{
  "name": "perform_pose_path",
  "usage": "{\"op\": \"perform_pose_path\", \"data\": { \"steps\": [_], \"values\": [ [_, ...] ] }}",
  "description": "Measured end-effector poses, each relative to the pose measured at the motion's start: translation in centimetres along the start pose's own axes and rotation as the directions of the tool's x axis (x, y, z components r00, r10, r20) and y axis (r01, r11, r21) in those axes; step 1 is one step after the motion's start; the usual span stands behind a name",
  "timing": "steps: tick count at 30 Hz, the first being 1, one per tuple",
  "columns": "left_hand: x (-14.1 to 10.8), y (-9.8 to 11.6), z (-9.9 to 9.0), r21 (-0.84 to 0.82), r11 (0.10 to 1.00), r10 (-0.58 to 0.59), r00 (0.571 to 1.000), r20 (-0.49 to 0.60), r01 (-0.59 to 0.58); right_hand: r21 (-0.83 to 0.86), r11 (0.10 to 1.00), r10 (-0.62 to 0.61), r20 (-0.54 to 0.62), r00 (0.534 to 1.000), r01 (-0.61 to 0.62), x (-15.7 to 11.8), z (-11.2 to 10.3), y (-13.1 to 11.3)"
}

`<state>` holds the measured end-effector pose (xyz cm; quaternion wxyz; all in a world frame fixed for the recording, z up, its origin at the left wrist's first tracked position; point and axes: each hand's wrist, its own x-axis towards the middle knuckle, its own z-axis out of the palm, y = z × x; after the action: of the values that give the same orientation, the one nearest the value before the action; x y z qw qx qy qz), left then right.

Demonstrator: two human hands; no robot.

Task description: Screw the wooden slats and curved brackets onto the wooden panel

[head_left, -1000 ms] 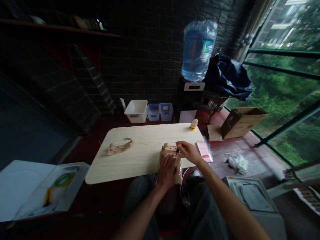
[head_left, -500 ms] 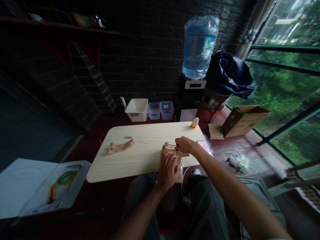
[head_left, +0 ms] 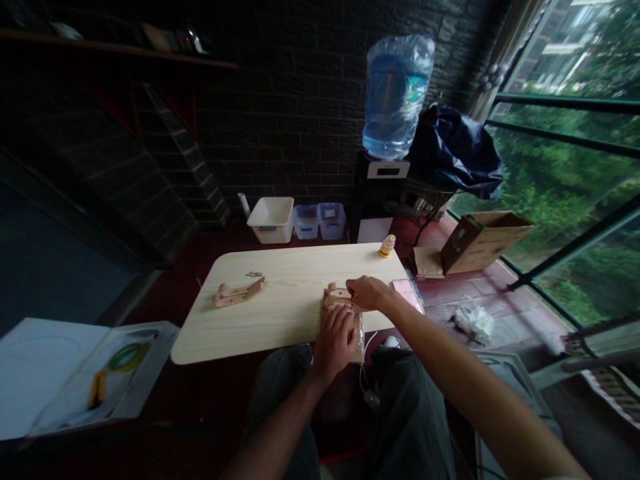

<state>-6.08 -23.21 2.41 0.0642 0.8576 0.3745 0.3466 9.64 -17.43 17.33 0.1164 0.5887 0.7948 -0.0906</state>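
Curling the right hand [head_left: 369,293] into a narrow, near-closed grip around a tool [head_left: 354,296]; showing only a scrap of it past the fingers, too little to tell its type. Working, by the look of it, at the right end of the near wooden part [head_left: 340,294], just below centre frame.

Laying the left hand [head_left: 336,337] flat, palm down, fingers extended and barely spread; touching the part's near side with the fingertips. Covering most of a brown slab [head_left: 359,355] underneath; probably using it as a raised rest, and the flat hand as a weight against twisting. Setting both hands close together, likely to give support right beside the tool.

Going outward: seeing a far wooden part [head_left: 240,294] lying on the left of the table [head_left: 280,333], probably set aside for elbow room. Noting metal bits [head_left: 254,274] just above it, likely grouped for easy finding. Finding a phone [head_left: 407,293] at the table's right edge, a jar [head_left: 387,246] at its upper right corner. Spotting an open case [head_left: 129,403] at lower left of frame.
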Motion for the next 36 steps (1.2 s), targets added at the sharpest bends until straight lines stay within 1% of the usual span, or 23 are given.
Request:
{"op": "perform_pose_path", "data": {
  "steps": [4,7,10,13,17,21,26,31,36],
  "values": [
    [0.0,-0.1,0.0,0.003,1.000,0.003,1.000,0.010,-0.003,-0.046,0.999,-0.018,0.031,0.999,0.020,0.5,0.7,0.1],
    [-0.1,-0.1,0.1,0.006,1.000,0.002,1.000,0.009,-0.002,-0.028,0.999,-0.031,0.008,0.999,0.031,0.9,1.3,0.6],
    [-0.1,-0.2,0.2,0.006,1.000,0.002,1.000,0.010,-0.002,-0.004,1.000,-0.005,-0.003,1.000,0.005,1.0,1.6,1.1],
    [-0.1,-0.2,0.1,0.002,1.000,0.004,1.000,0.013,-0.004,0.001,1.000,0.027,0.012,1.000,-0.027,1.0,1.6,1.0],
    [-0.2,0.0,0.1,0.005,1.000,0.006,1.000,0.007,-0.006,0.007,0.999,0.049,0.019,0.999,-0.050,0.5,1.4,0.4],
    [-0.3,0.0,0.1,0.015,1.000,0.012,1.000,-0.002,-0.012,0.037,0.999,0.013,0.056,0.998,-0.015,-0.1,0.6,0.0],
    [-0.4,0.0,0.1,0.013,1.000,0.020,1.000,0.001,-0.020,-0.024,0.999,-0.036,0.050,0.998,0.038,-0.1,-0.2,0.3],
    [-0.3,-0.1,0.1,0.009,1.000,0.014,1.000,0.013,-0.014,-0.006,1.000,-0.025,0.035,0.999,0.026,0.4,0.5,0.7],
    [-0.2,0.0,0.3,0.009,1.000,0.003,1.000,0.009,-0.003,0.013,0.999,0.035,0.021,0.999,-0.035,0.3,1.0,1.0]
  ]
}}
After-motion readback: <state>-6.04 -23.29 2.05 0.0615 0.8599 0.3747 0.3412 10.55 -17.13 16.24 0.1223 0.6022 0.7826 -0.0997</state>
